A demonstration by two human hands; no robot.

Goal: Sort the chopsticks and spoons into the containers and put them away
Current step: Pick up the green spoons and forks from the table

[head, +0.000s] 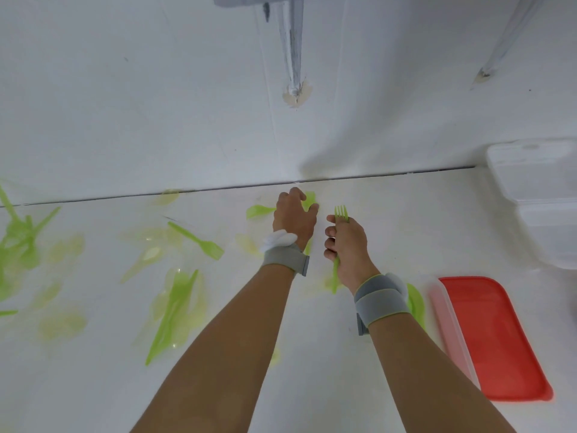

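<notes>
1. The right hand [346, 245] is clenched around a green fork [340, 242], tines up above the fist and the handle running out below the wrist.
2. The left hand [295, 217] reaches toward the far edge of the white bench [390, 220], its fingers curled over a green piece [310, 198] lying there; whether it actually grips that piece I cannot tell.
3. A green spoon [259, 210] lies flat just left of the left hand.
4. Both wrists wear grey bands [285, 259].
5. Further left, a loose green fork [198, 240] lies at a slant on the bench, and nearer the viewer lies a cluster of green utensils in clear wrappers [175, 307].
6. A heap of green cutlery [18, 245] lies at the left edge.
7. A clear container with a red lid [490, 335] rests on the bench just right of the right forearm.
8. A stack of white containers [537, 198] stands at the far right.
</notes>
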